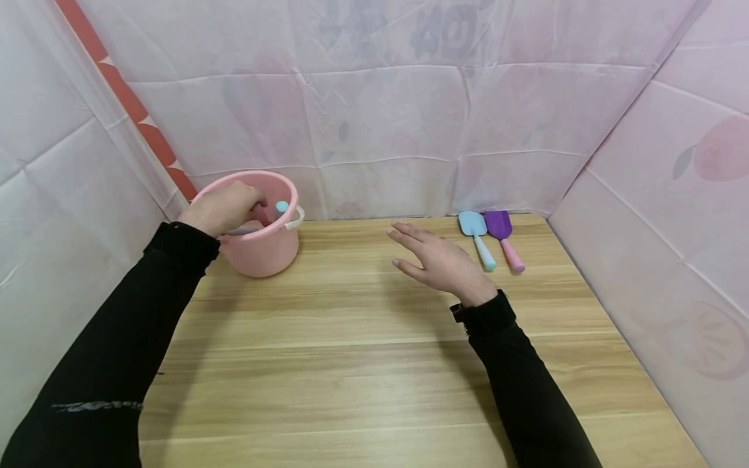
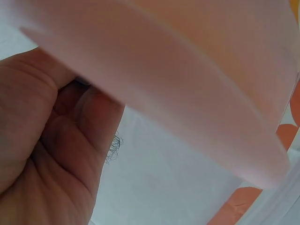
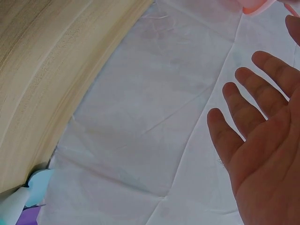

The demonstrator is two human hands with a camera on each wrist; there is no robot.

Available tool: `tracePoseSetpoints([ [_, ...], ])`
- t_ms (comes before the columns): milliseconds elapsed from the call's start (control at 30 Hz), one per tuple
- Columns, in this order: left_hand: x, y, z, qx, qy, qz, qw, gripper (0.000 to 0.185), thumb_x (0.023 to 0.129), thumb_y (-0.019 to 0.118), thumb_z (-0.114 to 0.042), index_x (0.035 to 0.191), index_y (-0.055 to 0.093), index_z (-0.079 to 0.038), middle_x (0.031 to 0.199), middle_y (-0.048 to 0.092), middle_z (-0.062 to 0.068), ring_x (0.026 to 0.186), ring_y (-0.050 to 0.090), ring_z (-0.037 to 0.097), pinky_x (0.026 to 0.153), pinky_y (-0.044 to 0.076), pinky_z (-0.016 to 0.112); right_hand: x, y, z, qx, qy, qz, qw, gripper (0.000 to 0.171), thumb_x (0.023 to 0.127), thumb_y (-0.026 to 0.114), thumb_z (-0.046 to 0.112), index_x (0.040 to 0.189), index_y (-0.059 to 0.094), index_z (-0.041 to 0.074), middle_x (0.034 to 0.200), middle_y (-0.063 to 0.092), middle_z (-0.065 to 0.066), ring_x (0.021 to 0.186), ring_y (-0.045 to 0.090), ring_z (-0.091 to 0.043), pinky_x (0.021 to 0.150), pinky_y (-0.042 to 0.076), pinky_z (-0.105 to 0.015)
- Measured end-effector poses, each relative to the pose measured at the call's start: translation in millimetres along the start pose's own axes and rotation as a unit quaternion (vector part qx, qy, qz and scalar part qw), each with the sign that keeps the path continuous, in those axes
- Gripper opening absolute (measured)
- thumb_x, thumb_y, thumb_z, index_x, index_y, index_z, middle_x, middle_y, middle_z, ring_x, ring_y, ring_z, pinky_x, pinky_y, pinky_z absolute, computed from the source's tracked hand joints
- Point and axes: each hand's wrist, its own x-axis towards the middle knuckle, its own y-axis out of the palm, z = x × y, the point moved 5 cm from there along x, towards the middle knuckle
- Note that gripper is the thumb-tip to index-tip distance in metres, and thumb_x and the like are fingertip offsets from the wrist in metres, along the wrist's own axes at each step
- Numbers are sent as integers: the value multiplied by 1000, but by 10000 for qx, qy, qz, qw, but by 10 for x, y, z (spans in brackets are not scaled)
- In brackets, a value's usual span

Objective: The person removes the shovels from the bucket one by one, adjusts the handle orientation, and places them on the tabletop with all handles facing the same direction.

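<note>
A pink bucket (image 1: 263, 257) with a white handle (image 1: 295, 218) stands at the back left of the table. My left hand (image 1: 225, 208) reaches over its rim with the fingers bent down inside. A light-blue tip (image 1: 282, 207) of some item shows inside the bucket beside the fingers. In the left wrist view the bucket's wall (image 2: 164, 84) hides the fingertips, so what they hold cannot be seen. My right hand (image 1: 441, 260) hovers over the table, fingers spread and holding nothing. Nearest to it lie a light-blue toy shovel (image 1: 473, 224) and a purple toy shovel (image 1: 499, 224) with a pink handle.
The wooden table (image 1: 351, 364) meets a pale printed cloth (image 1: 380, 117) at the back. Similar cloth hangs on the left and right sides. A red scalloped strip (image 1: 125, 91) runs down the back left corner behind the bucket.
</note>
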Motion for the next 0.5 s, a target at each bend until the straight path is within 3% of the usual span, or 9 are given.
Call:
tracePoseSetpoints([
  [200,-1,-39,44,-182,-189,167,9995,26,113,64,4,124,87,0,123,87,19,107,79,29,102,65,53,-8,-7,-11,11,12,-24,10000,70,120,68,45,181,47,17,191,43,-10,170,54,-39,121,62,-62],
  [500,-63,-158,17,11,-277,19,9996,21,111,70,1,123,87,0,121,87,22,103,76,31,94,64,51,-24,-17,-40,-34,16,-39,10000,69,121,68,44,181,47,16,191,43,-11,170,54,-39,121,62,-62],
])
